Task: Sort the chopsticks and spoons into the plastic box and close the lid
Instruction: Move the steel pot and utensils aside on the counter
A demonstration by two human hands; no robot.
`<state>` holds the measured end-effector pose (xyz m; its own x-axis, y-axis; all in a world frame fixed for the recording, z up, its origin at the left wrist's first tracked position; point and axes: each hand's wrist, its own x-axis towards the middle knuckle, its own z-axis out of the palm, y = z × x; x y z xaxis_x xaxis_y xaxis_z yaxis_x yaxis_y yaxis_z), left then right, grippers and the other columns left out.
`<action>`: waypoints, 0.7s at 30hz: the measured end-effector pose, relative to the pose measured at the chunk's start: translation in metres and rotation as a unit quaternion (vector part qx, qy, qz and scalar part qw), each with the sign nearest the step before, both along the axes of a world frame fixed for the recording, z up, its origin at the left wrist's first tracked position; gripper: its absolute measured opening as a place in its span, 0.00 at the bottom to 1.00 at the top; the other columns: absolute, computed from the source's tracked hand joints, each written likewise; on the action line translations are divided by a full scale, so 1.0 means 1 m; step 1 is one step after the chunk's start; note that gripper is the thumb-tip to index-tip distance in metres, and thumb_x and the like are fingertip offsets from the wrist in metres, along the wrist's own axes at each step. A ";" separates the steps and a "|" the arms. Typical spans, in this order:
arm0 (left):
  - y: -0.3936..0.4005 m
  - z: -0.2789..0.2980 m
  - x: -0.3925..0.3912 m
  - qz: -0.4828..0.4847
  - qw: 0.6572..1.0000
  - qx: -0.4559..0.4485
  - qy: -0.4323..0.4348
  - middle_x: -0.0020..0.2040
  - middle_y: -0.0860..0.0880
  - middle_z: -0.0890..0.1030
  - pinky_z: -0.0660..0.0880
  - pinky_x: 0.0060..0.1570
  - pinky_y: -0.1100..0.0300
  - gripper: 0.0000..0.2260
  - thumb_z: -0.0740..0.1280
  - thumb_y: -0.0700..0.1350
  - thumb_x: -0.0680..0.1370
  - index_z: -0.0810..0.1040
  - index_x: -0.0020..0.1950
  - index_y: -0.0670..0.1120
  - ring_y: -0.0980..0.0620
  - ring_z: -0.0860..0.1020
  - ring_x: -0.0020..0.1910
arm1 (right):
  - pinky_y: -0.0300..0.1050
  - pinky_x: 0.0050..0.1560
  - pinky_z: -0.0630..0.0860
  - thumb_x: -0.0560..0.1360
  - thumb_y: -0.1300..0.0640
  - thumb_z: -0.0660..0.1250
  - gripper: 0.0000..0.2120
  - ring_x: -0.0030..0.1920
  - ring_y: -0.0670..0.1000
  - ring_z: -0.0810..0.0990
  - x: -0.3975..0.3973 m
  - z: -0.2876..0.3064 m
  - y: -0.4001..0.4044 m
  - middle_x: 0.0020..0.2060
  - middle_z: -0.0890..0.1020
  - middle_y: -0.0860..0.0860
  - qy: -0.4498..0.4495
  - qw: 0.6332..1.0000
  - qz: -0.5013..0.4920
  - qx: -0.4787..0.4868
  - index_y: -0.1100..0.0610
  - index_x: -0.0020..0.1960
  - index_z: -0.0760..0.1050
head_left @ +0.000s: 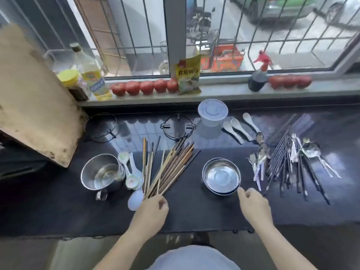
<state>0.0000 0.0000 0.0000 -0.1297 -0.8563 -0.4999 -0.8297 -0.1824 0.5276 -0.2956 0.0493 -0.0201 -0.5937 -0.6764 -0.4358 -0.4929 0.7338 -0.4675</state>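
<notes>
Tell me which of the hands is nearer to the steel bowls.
The right. The right hand has its fingertips just beside the near rim of the steel bowls; the left hand is farther left, at the wooden chopsticks.

On the windowsill in front of me, the yellow packet [188, 77] leaning against the window frame carries large Chinese characters; I read 食用 clearly, the rest blurs. The oil bottle [93, 76] at the left has a label, but its print is too smeared to read.
</notes>
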 end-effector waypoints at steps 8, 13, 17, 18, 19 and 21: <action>-0.008 0.001 -0.043 0.018 0.999 0.040 0.012 0.42 0.57 0.82 0.78 0.50 0.53 0.08 0.61 0.48 0.80 0.78 0.44 0.52 0.55 0.79 0.45 | 0.51 0.50 0.71 0.81 0.51 0.56 0.15 0.51 0.62 0.75 -0.024 -0.008 -0.064 0.55 0.81 0.60 0.107 0.987 0.082 0.087 0.59 0.54 0.78; -0.016 -0.002 -0.049 -0.016 0.998 0.056 0.020 0.41 0.56 0.82 0.78 0.49 0.53 0.08 0.62 0.48 0.80 0.78 0.44 0.53 0.55 0.79 0.43 | 0.49 0.51 0.77 0.80 0.63 0.56 0.12 0.53 0.62 0.79 -0.021 -0.002 -0.063 0.53 0.82 0.57 0.137 0.972 0.155 0.113 0.60 0.54 0.78; -0.020 0.003 -0.047 -0.006 0.992 0.094 0.085 0.41 0.54 0.84 0.77 0.45 0.59 0.08 0.62 0.48 0.82 0.80 0.46 0.52 0.56 0.80 0.39 | 0.51 0.43 0.72 0.78 0.58 0.55 0.11 0.44 0.61 0.75 -0.028 0.003 -0.055 0.41 0.78 0.57 0.081 0.991 0.078 0.068 0.57 0.38 0.69; -0.021 0.005 -0.046 0.015 0.987 0.109 0.119 0.40 0.54 0.84 0.77 0.44 0.58 0.09 0.62 0.48 0.83 0.80 0.47 0.50 0.56 0.80 0.36 | 0.51 0.40 0.70 0.78 0.57 0.55 0.13 0.40 0.60 0.74 -0.027 0.007 -0.053 0.37 0.76 0.56 0.069 0.994 0.068 0.050 0.57 0.35 0.66; -0.022 0.008 -0.045 0.040 0.979 0.125 0.153 0.38 0.52 0.84 0.77 0.43 0.57 0.10 0.62 0.49 0.83 0.81 0.48 0.47 0.56 0.79 0.35 | 0.50 0.37 0.67 0.78 0.56 0.55 0.14 0.37 0.58 0.71 -0.023 0.013 -0.053 0.33 0.74 0.55 0.060 0.996 0.062 0.031 0.56 0.33 0.63; -0.026 0.015 -0.043 0.091 0.960 0.154 0.214 0.36 0.50 0.84 0.76 0.40 0.57 0.15 0.60 0.52 0.85 0.80 0.49 0.44 0.53 0.79 0.34 | 0.49 0.33 0.61 0.78 0.56 0.56 0.16 0.32 0.55 0.66 -0.004 0.025 -0.053 0.29 0.70 0.54 0.037 0.997 0.064 -0.008 0.56 0.32 0.60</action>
<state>-0.0435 -0.0256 0.0149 -0.2418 -0.7045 -0.6672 -0.4885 -0.5057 0.7111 -0.3001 -0.0033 0.0051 -0.5326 -0.7549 -0.3827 -0.6159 0.6558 -0.4366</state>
